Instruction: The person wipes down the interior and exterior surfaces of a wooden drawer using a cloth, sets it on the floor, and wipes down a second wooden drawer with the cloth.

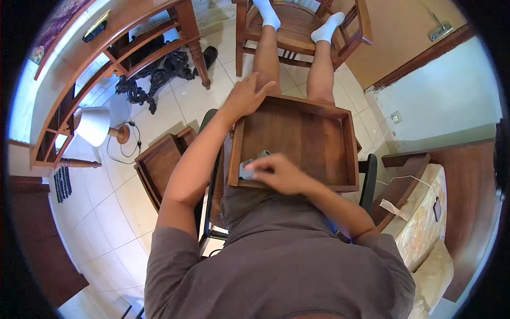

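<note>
A wooden drawer (303, 141) with low sides rests on my lap, its inside facing up. In its near left corner my right hand (279, 174) has its fingers on a grey cloth (246, 171), pressed against the drawer's bottom. Part of the cloth is hidden under the hand. My left hand (248, 95) lies at the far left corner of the drawer, its fingers spread and holding nothing.
A second drawer (159, 162) is on the tiled floor at the left, beside a lamp (93, 126). My feet rest on a wooden chair (289, 26) ahead. A wooden desk (186, 21) stands at the upper left, a cushion (419, 218) at the right.
</note>
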The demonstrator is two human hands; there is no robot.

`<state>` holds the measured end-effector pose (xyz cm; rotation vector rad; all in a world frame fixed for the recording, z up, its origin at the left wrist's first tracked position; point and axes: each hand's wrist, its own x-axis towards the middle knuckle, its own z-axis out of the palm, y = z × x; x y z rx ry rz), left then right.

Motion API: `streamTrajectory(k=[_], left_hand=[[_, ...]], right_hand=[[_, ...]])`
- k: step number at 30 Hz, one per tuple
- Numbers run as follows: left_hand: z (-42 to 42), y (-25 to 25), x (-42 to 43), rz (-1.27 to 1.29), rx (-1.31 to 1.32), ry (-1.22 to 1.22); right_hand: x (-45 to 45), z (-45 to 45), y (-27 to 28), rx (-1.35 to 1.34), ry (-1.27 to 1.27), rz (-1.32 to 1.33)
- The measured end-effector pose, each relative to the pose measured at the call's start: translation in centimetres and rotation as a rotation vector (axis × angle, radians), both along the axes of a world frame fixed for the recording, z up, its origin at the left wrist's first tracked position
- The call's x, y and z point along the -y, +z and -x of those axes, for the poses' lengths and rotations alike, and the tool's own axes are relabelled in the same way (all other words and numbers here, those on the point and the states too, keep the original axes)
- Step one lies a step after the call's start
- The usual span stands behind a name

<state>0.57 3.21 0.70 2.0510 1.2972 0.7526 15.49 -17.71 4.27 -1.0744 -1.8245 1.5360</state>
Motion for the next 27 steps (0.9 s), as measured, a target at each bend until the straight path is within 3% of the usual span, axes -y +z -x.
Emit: streamTrajectory(k=[1,3,5,6,8,11,12,14,17,21,24,27], left_hand=[[0.1,-0.1,-0.1,0.044,0.050,-0.017],[0.2,-0.4,-0.6,0.136,0.154,-0.045],[0.0,0.2,-1.5,0.483,0.498,-0.031],[-0.2,0.3,-2.0,0.656,0.670,-0.022],[0.9,0.4,-2.5,0.705,0.658,-0.059],[1.3,2.2,-2.2,0.836,0.736,-0.039],[1.4,2.4,-2.3,0.826,0.757,-0.050],[1.8,2.0,-2.3,0.813,0.804,-0.064],[1.8,1.1,-2.8,0.772,0.771,-0.077],[1.5,0.9,-2.6,0.791,0.786,-0.064],[1.2,1.3,-2.5,0.778,0.720,-0.040],[1.0,0.9,-2.8,0.758,0.640,-0.029]], right_hand=[[-1.4,-0.8,0.6,0.066,-0.058,0.241],[-3.3,-1.6,-1.0,-0.299,-0.462,0.378],[-5.9,-1.4,0.4,-0.569,-0.628,0.386],[-6.9,-0.8,0.5,-0.543,-0.604,0.347],[-8.5,1.2,0.4,-0.490,-0.555,0.264],[-8.4,3.7,-2.4,0.056,-0.300,0.048],[-7.1,4.1,-2.1,0.129,-0.256,-0.044],[-3.8,5.1,-0.6,0.278,-0.162,-0.220],[0.6,4.8,4.9,0.426,0.035,-0.105],[4.6,3.8,5.0,0.446,0.113,-0.400],[3.5,2.1,3.1,0.337,0.148,-0.436],[4.3,3.2,3.3,0.327,-0.016,-0.410]])
